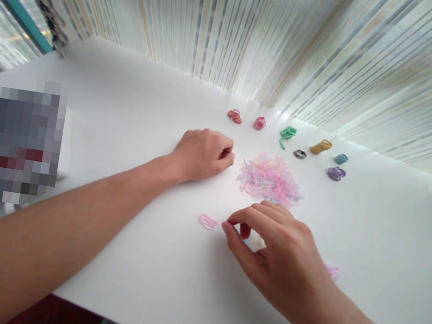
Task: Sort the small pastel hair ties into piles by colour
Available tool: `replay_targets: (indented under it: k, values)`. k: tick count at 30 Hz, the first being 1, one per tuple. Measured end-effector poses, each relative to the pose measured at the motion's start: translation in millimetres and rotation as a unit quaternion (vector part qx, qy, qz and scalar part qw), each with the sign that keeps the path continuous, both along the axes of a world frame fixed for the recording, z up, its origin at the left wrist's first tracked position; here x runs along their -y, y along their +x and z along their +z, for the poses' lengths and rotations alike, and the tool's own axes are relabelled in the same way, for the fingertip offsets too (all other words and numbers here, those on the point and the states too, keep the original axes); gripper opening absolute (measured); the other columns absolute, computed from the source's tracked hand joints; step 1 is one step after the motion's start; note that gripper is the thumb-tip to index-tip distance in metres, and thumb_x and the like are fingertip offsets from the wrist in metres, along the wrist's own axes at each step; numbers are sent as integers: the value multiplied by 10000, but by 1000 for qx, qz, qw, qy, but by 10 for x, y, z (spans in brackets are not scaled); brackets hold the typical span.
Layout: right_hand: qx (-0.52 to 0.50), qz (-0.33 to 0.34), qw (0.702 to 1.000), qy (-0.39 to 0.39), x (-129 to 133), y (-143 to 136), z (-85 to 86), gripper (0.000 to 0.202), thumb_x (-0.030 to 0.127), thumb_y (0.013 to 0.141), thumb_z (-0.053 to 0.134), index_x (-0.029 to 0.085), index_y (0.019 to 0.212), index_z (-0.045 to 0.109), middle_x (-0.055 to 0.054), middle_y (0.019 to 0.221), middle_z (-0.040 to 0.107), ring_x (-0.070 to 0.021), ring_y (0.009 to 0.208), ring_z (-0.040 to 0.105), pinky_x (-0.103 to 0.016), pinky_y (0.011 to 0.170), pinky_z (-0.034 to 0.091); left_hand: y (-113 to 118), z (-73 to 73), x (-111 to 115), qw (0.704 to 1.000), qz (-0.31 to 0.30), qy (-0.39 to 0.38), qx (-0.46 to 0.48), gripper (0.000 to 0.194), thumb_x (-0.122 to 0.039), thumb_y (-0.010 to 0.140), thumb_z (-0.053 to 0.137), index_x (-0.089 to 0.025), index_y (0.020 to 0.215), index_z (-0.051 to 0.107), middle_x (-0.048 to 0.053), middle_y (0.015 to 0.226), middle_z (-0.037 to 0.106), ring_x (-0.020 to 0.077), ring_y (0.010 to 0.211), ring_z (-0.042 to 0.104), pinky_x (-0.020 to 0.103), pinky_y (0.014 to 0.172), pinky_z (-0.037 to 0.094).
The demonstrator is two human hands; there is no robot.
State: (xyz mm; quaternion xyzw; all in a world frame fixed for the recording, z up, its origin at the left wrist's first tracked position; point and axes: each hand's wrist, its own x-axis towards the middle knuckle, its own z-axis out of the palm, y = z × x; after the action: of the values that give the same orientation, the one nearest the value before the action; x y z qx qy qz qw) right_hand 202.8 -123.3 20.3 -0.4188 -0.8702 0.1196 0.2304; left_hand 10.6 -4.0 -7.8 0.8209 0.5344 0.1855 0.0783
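A loose heap of thin pastel pink, yellow and blue strands, which look like tiny elastic bands (270, 178), lies on the white table. Just left of it rests my left hand (204, 155), fingers curled in, with nothing showing in them. My right hand (269, 240) is in front of the heap, thumb and forefinger tips pinched together. Anything between those tips is too small to make out. Close to its fingertips lies a small, neat bundle of pink bands (208, 221). Another pink bunch (332, 271) shows partly behind my right wrist, and small pale bits under the palm are mostly hidden.
Behind the heap lie coiled bands: red (234, 116), pink (259, 123), green (287, 135), mustard (321, 147), teal (341, 158), purple (336, 173) and a dark multicoloured ring (300, 154). A blurred-out object (19, 146) stands left. A string curtain (236, 29) hangs along the far edge.
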Motion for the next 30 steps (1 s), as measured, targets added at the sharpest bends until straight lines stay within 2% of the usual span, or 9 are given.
replay_targets:
  k: [6, 9, 13, 15, 17, 20, 26, 30]
  values:
    - [16, -31, 999, 10, -65, 199, 335, 190, 226, 976, 605, 212, 809, 695, -11, 713, 690, -148, 573, 610, -302, 601, 454, 1, 19, 11, 1000, 0, -5, 1, 278, -358, 904, 506, -194, 760, 679, 55, 859, 753, 190, 741, 611, 336, 631, 309]
    - [61, -66, 996, 25, -152, 489, 511, 187, 351, 975, 634, 249, 849, 727, -3, 719, 690, -125, 448, 552, -318, 521, 377, -4, 23, 6, 1000, 2, -8, -4, 272, -348, 906, 506, -196, 734, 650, 49, 851, 751, 188, 734, 607, 338, 624, 287]
    - [131, -180, 972, 80, -314, 997, 734, 341, 586, 960, 645, 276, 870, 754, -7, 625, 618, -142, 446, 520, -342, 519, 306, -16, 37, -8, 1000, 7, -11, -17, 282, -374, 910, 503, -201, 711, 601, 40, 828, 741, 189, 717, 593, 337, 621, 277]
    - [146, -203, 967, 44, -395, 1203, 836, 406, 643, 933, 639, 266, 834, 753, -23, 636, 627, -161, 492, 533, -348, 519, 310, -22, 45, -16, 1000, 10, -13, -24, 295, -389, 914, 492, -206, 697, 572, 36, 810, 724, 187, 712, 581, 335, 628, 281]
    - [154, -202, 967, -4, -474, 1333, 899, 412, 635, 907, 638, 254, 803, 755, -25, 646, 632, -164, 518, 526, -353, 534, 340, -25, 54, -24, 999, 13, -14, -32, 300, -411, 916, 484, -211, 703, 554, 28, 802, 708, 186, 720, 572, 331, 636, 284]
    - [158, -183, 968, -65, -590, 1383, 864, 323, 526, 904, 647, 241, 800, 759, -26, 710, 671, -173, 617, 570, -347, 597, 399, -31, 68, -32, 998, 27, -27, -46, 293, -428, 918, 477, -219, 730, 563, 8, 776, 682, 177, 709, 554, 322, 650, 297]
    - [189, -75, 962, -185, -762, 1210, 551, 137, 293, 902, 672, 223, 899, 789, -15, 794, 736, -151, 676, 623, -286, 610, 428, -55, 91, -48, 997, 35, -32, -63, 325, -467, 924, 460, -225, 751, 591, 6, 752, 662, 174, 693, 544, 315, 655, 322]
    - [186, -56, 961, -198, -811, 1156, 444, 112, 203, 893, 681, 207, 920, 790, -19, 827, 762, -162, 739, 661, -280, 648, 454, -60, 100, -50, 997, 34, -35, -64, 331, -487, 914, 465, -235, 750, 602, 15, 746, 669, 190, 686, 551, 319, 649, 324]
